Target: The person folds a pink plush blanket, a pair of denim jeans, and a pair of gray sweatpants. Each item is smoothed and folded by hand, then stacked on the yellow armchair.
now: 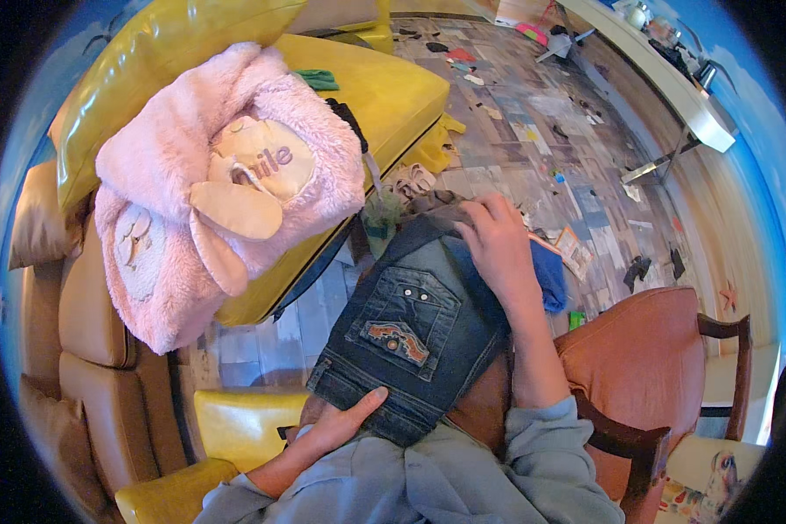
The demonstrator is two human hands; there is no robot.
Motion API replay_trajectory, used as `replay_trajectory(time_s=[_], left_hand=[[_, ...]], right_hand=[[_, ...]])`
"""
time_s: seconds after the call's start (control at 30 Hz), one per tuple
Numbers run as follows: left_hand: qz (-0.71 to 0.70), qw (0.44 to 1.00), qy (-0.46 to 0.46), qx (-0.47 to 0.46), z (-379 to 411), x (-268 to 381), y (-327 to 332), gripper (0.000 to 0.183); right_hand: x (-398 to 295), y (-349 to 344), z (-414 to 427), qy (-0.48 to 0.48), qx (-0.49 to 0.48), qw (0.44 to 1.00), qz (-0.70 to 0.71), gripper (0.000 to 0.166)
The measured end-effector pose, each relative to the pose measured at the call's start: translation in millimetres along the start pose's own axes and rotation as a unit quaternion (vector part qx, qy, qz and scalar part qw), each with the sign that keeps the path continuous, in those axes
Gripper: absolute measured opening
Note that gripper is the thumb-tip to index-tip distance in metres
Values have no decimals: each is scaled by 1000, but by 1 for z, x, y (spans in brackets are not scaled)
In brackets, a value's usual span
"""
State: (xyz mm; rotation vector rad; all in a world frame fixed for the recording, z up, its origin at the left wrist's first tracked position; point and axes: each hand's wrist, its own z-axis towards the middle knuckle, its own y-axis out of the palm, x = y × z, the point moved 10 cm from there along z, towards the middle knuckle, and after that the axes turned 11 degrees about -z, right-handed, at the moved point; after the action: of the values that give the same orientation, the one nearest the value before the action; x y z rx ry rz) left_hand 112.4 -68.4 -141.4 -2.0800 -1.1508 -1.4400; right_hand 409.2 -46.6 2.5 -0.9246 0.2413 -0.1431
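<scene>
A folded pair of dark blue denim jeans (426, 288) lies over my lap, its back pocket upward. That pocket carries orange embroidery and metal studs. My left hand (340, 426) grips the near waistband edge, thumb on top and fingers hidden beneath. At the far end, my right hand (498, 245) has its fingers bent over the folded denim edge. A pink plush blanket (170, 131) with a bunny face, long ears and embroidered writing rests in a folded heap on a yellow bench (380, 85), ahead and to the left.
Clothes and scraps litter the wood-pattern floor (498, 150). A terracotta armchair (635, 347) with wooden arms stands at my right, a brown leather sofa (98, 327) at the left. A white shelf table (655, 65) runs along the far right wall. Blue cloth (547, 275) lies beyond my right forearm.
</scene>
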Motion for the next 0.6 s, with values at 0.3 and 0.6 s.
replay_trajectory(time_s=[0.3,0.6], left_hand=[[-14,998,-62,-26,12,-36,-11,74],[-54,995,-76,-27,16,-53,-16,78]], right_hand=[[77,18,-70,254,-140,957,-12,34],[89,22,-82,303,-40,899,313,16]])
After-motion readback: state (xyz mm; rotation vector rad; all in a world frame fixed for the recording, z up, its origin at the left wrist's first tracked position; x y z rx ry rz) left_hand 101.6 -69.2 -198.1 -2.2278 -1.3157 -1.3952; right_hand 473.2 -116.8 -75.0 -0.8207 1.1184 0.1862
